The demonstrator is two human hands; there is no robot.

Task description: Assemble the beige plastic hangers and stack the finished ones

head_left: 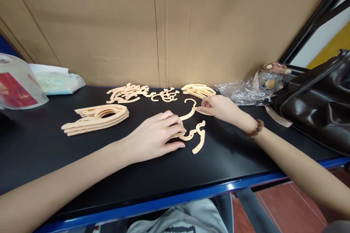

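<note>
- Pinching a cream strip [204, 112], my right hand [222, 110] has thumb and finger close together.
- A hooked piece [189, 114] is just left of that hand.
- My left hand [153, 136], half open, is over another piece [175, 135]; I can't tell if it grips.

In front, between the forearms [82, 178], the table [218, 165] gives free way. Behind, loose pieces [200, 143] lie in the way, then the cardboard [191, 29].

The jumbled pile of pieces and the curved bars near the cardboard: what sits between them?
In the head view, a small cluster of hooks lies between the jumbled pile and the curved bars.
</note>
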